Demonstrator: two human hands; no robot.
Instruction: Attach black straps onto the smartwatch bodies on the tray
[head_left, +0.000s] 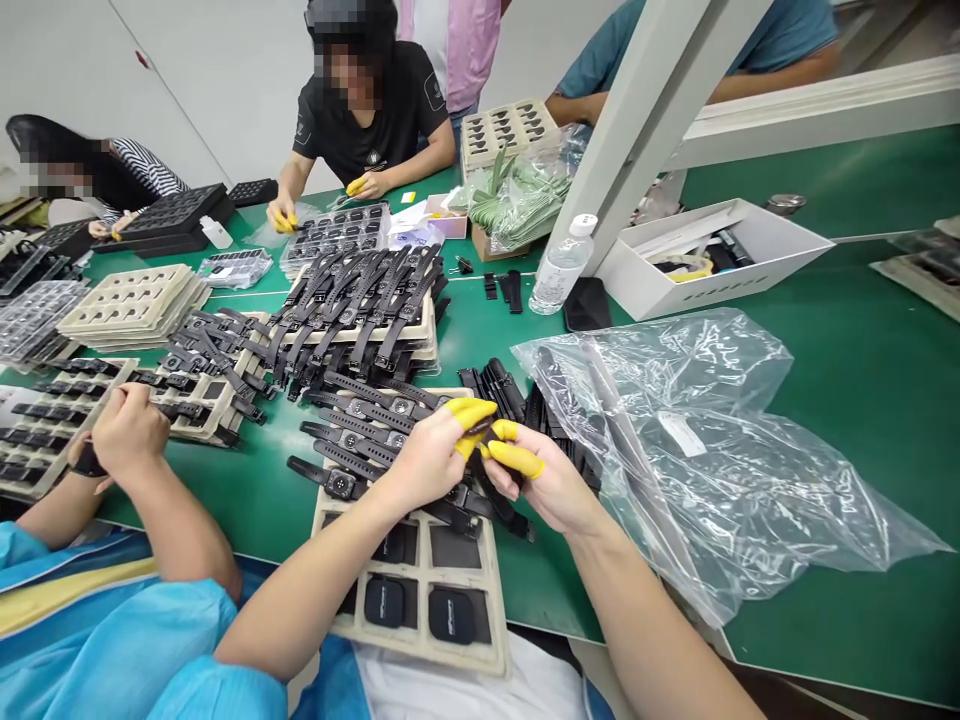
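My left hand point(435, 450) and my right hand point(551, 475) meet over the table, yellow finger cots on their fingertips. Between them is a dark smartwatch point(480, 427), pinched by the left fingers and mostly covered. The right thumb and fingers close on a black watch strap point(491, 436) at its edge; where the two parts join is hidden. Below my left forearm lies a cream tray point(491, 650) with square black watch bodies point(452, 614) in its pockets. Watches with straps point(352, 440) lie in rows across the tray's far part.
Loose black straps point(499, 385) lie beyond my hands, partly under a clear plastic bag point(697, 440). A bottle point(564, 265), a white box point(720, 260) and a post point(637, 130) stand farther back. Watch-laden trays point(420, 345) rise ahead. A neighbour's fist point(131, 430) is at left; co-workers sit opposite.
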